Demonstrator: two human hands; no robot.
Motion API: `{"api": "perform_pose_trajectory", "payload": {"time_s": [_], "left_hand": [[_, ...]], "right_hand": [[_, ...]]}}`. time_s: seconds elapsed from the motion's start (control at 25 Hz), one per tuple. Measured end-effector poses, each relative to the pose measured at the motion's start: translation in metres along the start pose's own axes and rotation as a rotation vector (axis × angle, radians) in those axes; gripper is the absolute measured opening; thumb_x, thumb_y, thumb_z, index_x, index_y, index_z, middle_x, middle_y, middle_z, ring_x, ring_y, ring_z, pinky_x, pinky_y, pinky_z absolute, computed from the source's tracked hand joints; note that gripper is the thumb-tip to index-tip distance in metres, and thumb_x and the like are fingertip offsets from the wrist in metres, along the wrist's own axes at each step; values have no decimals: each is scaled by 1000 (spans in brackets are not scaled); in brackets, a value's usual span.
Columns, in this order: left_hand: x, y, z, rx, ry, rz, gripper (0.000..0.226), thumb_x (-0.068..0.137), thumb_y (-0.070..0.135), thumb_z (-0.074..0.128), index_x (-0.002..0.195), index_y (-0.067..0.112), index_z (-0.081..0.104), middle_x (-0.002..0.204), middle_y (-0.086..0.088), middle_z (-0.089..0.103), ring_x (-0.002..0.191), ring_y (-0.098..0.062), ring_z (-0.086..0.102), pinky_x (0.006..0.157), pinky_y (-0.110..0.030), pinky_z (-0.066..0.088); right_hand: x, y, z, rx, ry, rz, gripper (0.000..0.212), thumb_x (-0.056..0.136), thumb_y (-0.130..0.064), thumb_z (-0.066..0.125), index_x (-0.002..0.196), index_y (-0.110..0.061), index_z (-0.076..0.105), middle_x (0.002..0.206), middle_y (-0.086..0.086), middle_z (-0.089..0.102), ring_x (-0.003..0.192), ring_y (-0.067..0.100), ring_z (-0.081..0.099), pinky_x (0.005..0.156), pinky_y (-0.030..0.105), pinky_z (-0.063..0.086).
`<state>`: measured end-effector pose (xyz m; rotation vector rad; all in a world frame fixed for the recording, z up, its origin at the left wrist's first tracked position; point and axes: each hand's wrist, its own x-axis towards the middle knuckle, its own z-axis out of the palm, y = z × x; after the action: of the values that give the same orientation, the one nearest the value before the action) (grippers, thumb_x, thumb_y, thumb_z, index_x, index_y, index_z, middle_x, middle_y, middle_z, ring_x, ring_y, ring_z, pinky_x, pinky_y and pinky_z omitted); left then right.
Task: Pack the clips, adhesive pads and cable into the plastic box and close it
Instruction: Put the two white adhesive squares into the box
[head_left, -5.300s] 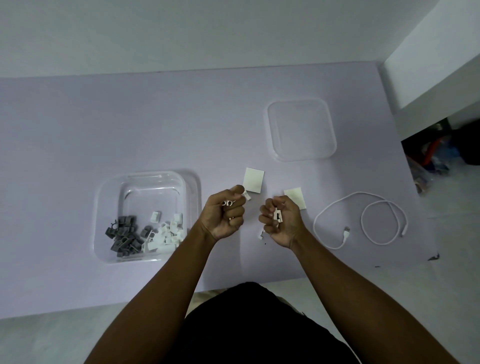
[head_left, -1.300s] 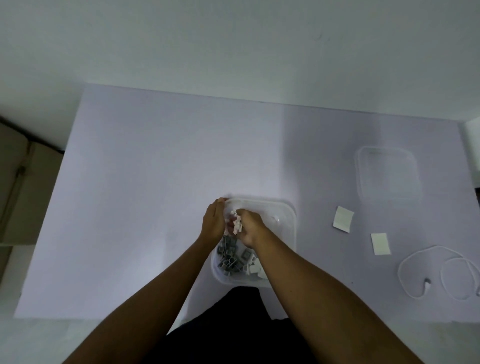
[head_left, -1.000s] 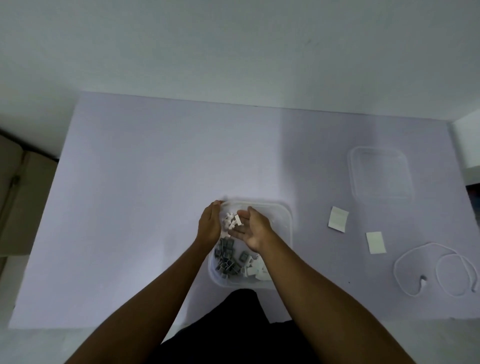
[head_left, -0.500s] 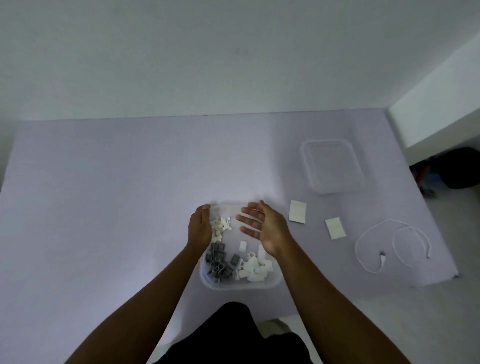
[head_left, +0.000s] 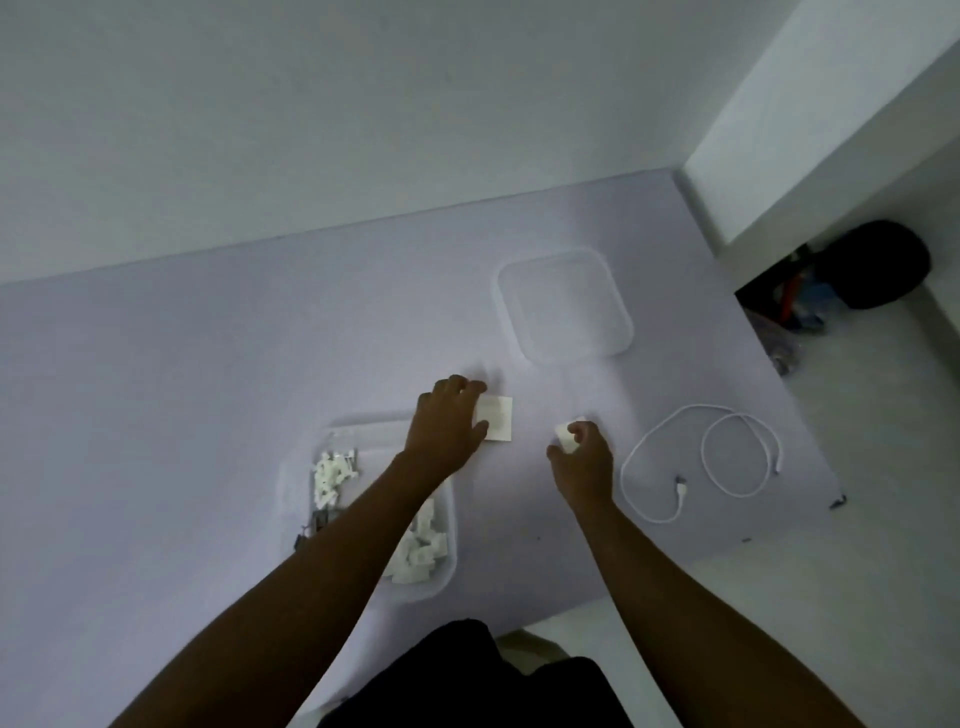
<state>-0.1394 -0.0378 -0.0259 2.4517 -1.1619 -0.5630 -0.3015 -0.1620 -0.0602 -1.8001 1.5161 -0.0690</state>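
Observation:
The clear plastic box (head_left: 453, 525) sits near the table's front edge and holds white clips (head_left: 332, 475) and grey clips (head_left: 310, 526); my left forearm crosses over it and hides part of them. Just beyond the box, my left hand (head_left: 445, 423) pinches the left edge of a white adhesive pad (head_left: 497, 419) that lies on the table. My right hand (head_left: 583, 460) pinches a second adhesive pad (head_left: 566, 437), tilted up off the surface. A white cable (head_left: 702, 457) lies in loose loops to the right of my right hand. The clear lid (head_left: 563, 304) lies further back.
The lilac table top (head_left: 208, 389) meets a white wall behind. Its right edge drops to the floor, where a black bag (head_left: 878, 270) and clutter sit in a corner. Small dark specks (head_left: 837, 502) lie near the front right corner.
Both hands have left the box and moved right to the two adhesive pads, each taking hold of one. The white clips they held now lie in the box.

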Motion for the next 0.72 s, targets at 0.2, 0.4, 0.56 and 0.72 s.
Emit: {"api": "perform_pose_trajectory", "payload": {"time_s": [0.2,0.4,0.56,0.72], "left_hand": [[41,14,51,295,-239,-9,73,81,23,73,143,16,35,147,-9,41,132,-31,41,105,-45,36],[59,25,68,383,-239,-92,68,79,24,75,137,14,40,131,-11,50,119,-31,47,93,-43,40],[61,33,62,218,-227,-88,21,92,22,60,111,14,63,111,-9,62,106,-28,58,84,-35,43],[31,46,26,-376,-24,-370,26,98,30,52,103,8,66,96,-7,67,85,-22,60,69,-28,42]], "right_hand": [[25,25,-5,-256,-60,-153,63,77,-15,77,132,-15,46,127,15,49,120,37,45,90,45,47],[45,33,-7,-172,-121,-118,68,71,-14,84,127,-17,46,123,13,51,117,35,49,90,48,52],[49,39,-8,-190,-151,-88,43,77,-20,80,113,-8,59,112,16,64,106,37,61,84,43,52],[43,26,-4,-5,-202,67,28,92,-14,59,115,1,64,113,22,68,103,38,65,79,36,48]]}}
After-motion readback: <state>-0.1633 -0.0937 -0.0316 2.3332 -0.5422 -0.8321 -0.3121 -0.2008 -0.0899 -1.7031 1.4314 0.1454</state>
